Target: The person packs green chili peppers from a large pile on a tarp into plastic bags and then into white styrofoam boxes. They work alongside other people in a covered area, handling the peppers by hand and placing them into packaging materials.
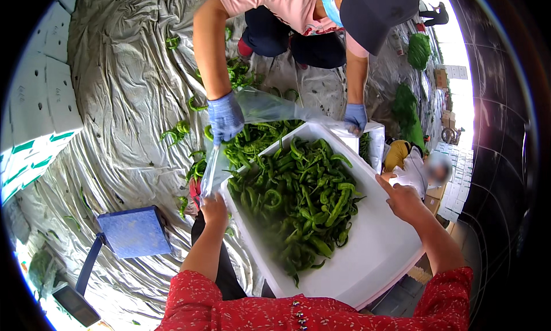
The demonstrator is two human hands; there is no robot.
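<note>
A white rectangular bin (376, 256) full of long green peppers (310, 199) sits in front of my body, its far end meeting a clear plastic liner (267, 104). My left hand (214, 211) is closed at the bin's left side, pinching a gathered edge of the liner. Against the right rim lies my right hand (403, 200), gripping the wall with the index finger stretched along it. Across from me, a co-worker's blue-gloved hands (225, 117) hold the liner's far side. More green peppers (258, 137) lie inside the liner beyond the bin.
A blue platform scale (135, 232) with a display (76, 305) stands at left. White cartons (43, 101) are stacked at far left. Loose peppers (177, 132) are scattered on the wrinkled grey sheet (126, 73). Another person (410, 164) crouches at right, near green sacks (419, 51).
</note>
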